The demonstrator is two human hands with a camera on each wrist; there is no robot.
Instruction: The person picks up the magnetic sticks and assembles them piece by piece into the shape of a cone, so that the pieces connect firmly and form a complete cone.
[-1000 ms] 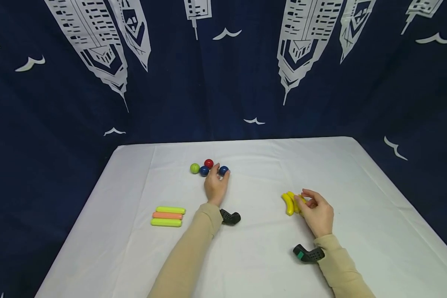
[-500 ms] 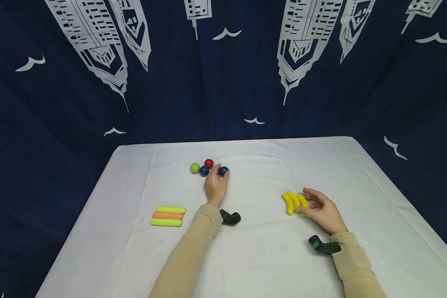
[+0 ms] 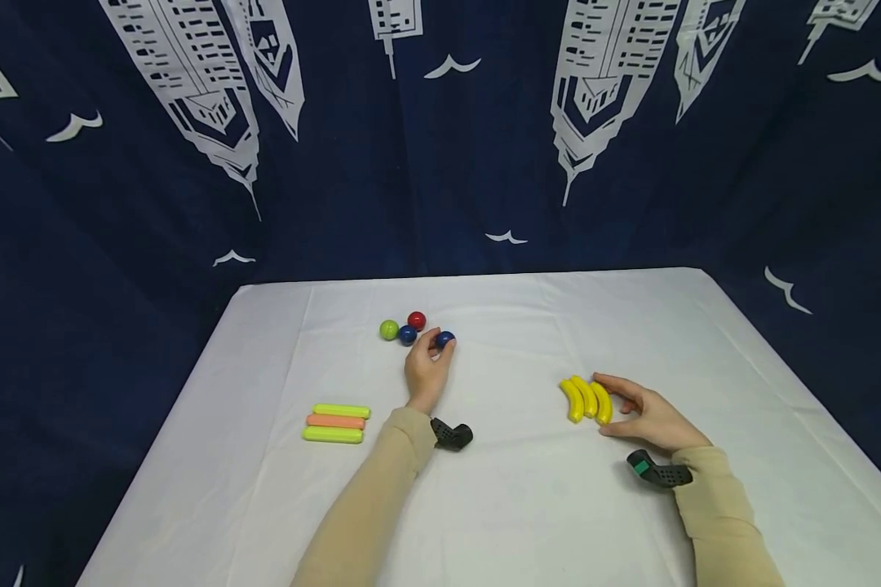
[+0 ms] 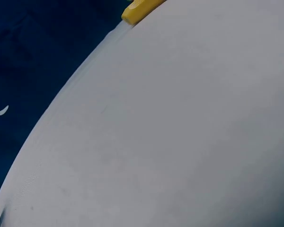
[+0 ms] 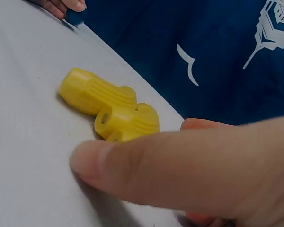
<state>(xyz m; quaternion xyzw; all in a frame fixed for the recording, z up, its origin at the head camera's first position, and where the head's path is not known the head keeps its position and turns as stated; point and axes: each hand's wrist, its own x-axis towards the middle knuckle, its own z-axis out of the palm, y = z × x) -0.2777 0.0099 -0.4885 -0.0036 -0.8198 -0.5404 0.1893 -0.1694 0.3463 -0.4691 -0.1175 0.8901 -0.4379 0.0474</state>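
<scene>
In the head view my left hand (image 3: 426, 375) pinches a small dark blue ball (image 3: 446, 339) between thumb and fingertips. The right wrist view shows the same blue ball (image 5: 75, 17) under those fingers. Three yellow toy bananas (image 3: 586, 399) lie side by side at right. My right hand (image 3: 649, 414) straddles the rightmost one, index fingertip by its upper end and thumb by its lower end. From the right wrist the straight thumb (image 5: 132, 168) hides most of that banana; the other bananas (image 5: 97, 92) show behind it. Neither hand's fingers appear in the left wrist view.
Left of the held ball lie a red ball (image 3: 416, 320), another blue ball (image 3: 407, 335) and a green ball (image 3: 389, 330). Two yellow-green sticks (image 3: 333, 435) flank an orange stick (image 3: 335, 421) on the white-covered table (image 3: 499, 505). Behind hangs a dark blue printed curtain (image 3: 411, 187).
My right hand has drawn back rightward and its thumb has spread off the bananas, which stay in their row. The held blue ball has come slightly nearer; the view has shifted a little.
</scene>
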